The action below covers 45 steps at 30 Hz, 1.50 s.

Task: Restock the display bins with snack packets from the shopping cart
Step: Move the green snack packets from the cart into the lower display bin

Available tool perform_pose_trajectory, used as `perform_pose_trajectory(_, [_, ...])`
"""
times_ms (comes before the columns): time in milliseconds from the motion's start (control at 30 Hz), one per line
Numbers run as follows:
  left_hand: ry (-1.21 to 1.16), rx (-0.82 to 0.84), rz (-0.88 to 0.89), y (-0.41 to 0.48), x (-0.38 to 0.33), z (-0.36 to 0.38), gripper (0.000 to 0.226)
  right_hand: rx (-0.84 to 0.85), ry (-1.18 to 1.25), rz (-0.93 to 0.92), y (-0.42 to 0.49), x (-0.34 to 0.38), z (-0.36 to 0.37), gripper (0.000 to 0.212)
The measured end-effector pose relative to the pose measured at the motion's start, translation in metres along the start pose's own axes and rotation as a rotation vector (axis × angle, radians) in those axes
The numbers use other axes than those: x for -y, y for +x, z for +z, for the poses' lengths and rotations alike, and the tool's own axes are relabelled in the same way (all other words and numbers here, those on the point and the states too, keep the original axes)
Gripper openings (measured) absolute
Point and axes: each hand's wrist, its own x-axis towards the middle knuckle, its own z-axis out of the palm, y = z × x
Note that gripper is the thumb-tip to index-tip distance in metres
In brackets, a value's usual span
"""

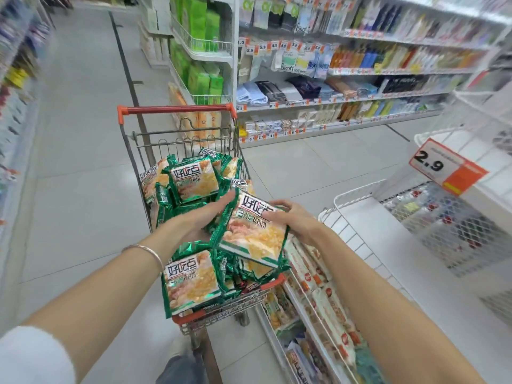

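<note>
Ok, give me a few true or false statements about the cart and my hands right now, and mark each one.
The shopping cart is piled with green snack packets. True.
The price sign reads 5.9. False: it reads 2.9.
The right hand grips a packet held above the pile. True.
The left hand rests on the cart's handle. False: it touches the held packet's left side.
The white wire display bin beside the cart is heaped with green packets. False: none show in it.
</note>
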Motion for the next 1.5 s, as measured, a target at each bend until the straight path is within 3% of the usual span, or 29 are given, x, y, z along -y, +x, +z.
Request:
perform_pose_trajectory(67, [0.010,0.157,0.001,0.016,-0.007,0.003,0.109,-0.206,0.151,-0.051,0.003,-0.008,0.001,0.087])
perform_pose_trajectory(200, [0.042,0.226,0.025,0.052,-0.031,0.027,0.059,-0.504,0.453,-0.060,-0.005,-0.020,-0.013,0.120])
perform_pose_trajectory(233, [0.059,0.250,0.041,0.061,-0.039,0.037,0.056,-0.509,0.475,-0.046,-0.012,-0.021,-0.021,0.120])
perform_pose_trajectory(333, [0.136,0.304,0.128,0.089,-0.067,0.077,0.094,-0.423,0.498,0.008,-0.047,-0.021,-0.050,0.107])
perform_pose_trajectory(467, [0.165,0.483,0.216,0.115,-0.101,0.154,0.092,-0.480,0.571,-0.005,-0.097,-0.029,-0.105,0.041])
perform_pose_trajectory(500, [0.184,0.535,0.224,0.124,-0.108,0.174,0.092,-0.517,0.604,-0.007,-0.105,-0.031,-0.120,0.035])
perform_pose_trajectory(600, [0.269,0.652,0.226,0.150,-0.129,0.228,0.090,-0.630,0.638,-0.019,-0.119,-0.045,-0.166,0.043])
perform_pose_trajectory(667, [0.390,0.700,0.255,0.173,-0.139,0.259,0.086,-0.678,0.614,-0.046,-0.118,-0.059,-0.196,0.074])
perform_pose_trajectory(733, [0.556,0.674,0.339,0.201,-0.144,0.285,0.069,-0.743,0.566,-0.053,-0.109,-0.080,-0.228,0.079])
perform_pose_trajectory(833, [0.657,0.642,0.453,0.252,-0.134,0.317,0.042,-0.899,0.485,-0.041,-0.081,-0.122,-0.260,0.058])
perform_pose_trajectory(900, [0.664,0.622,0.481,0.284,-0.121,0.331,0.061,-0.968,0.443,-0.058,-0.057,-0.153,-0.269,0.064])
perform_pose_trajectory(1000, [0.613,0.644,0.584,0.307,-0.110,0.349,0.086,-1.026,0.402,-0.090,-0.033,-0.187,-0.280,0.093])
perform_pose_trajectory(1100, [0.621,0.661,0.676,0.312,-0.118,0.360,0.119,-0.958,0.416,-0.111,-0.028,-0.201,-0.298,0.104])
perform_pose_trajectory(1200, [0.699,0.667,0.803,0.324,-0.123,0.364,0.124,-0.866,0.316,-0.112,-0.030,-0.208,-0.309,0.108])
perform_pose_trajectory(1333, [0.921,0.521,0.980,0.341,-0.138,0.369,0.108,-1.017,0.211,-0.154,-0.012,-0.205,-0.325,0.077])
perform_pose_trajectory(1500, [1.353,0.229,1.303,0.358,-0.145,0.371,0.126,-1.154,0.087,-0.272,0.023,-0.210,-0.321,0.096])
